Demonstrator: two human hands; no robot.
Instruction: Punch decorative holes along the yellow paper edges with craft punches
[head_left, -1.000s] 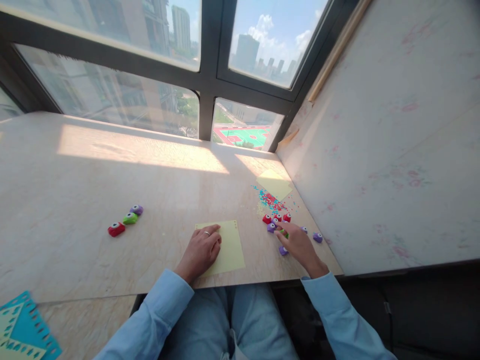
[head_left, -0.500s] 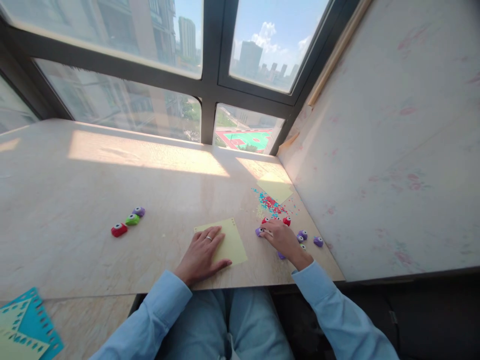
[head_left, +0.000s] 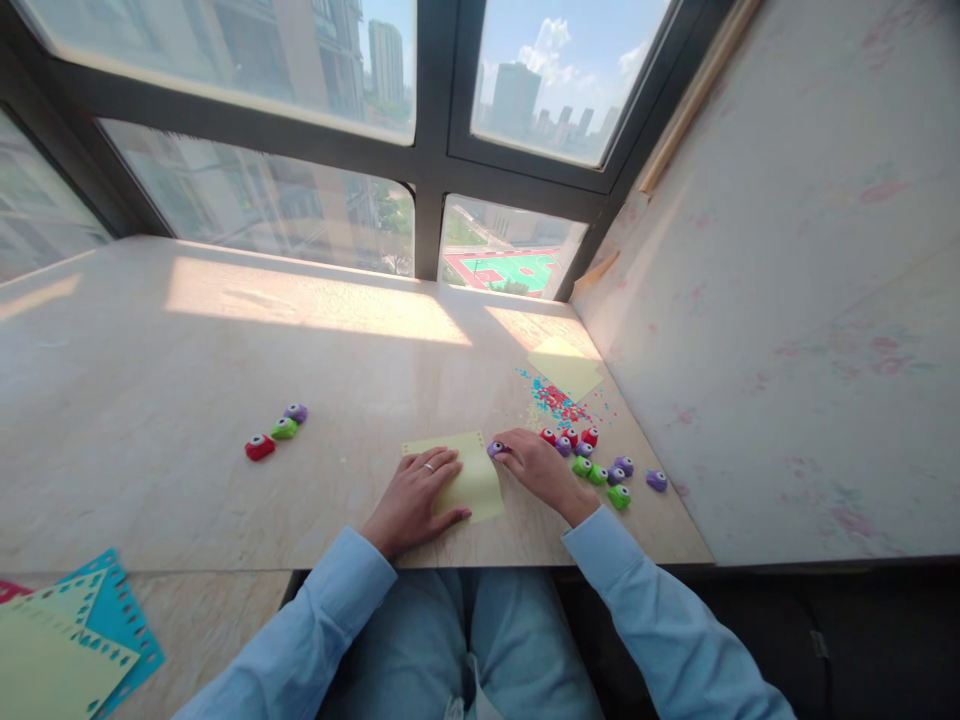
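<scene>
A yellow paper sheet (head_left: 480,485) with small holes along its far edge lies on the stone sill. My left hand (head_left: 418,498) rests flat on its left part, fingers spread, a ring on one finger. At the sheet's upper right edge, my right hand (head_left: 538,470) pinches a small purple hole punch (head_left: 496,449) with an eye-like disc on it. Several red, purple and green punches of the same kind, such as a green one (head_left: 619,496), sit just right of my right hand.
Blue and red paper bits (head_left: 559,400) lie beside another yellow sheet (head_left: 566,367) near the wall. Three more punches (head_left: 284,429) stand at the left. Punched yellow and blue sheets (head_left: 67,650) lie at the lower left. Windows border the far side.
My right hand has moved left from the group of punches to the sheet's edge with the purple punch. The left hand stays on the sheet. The view has shifted slightly.
</scene>
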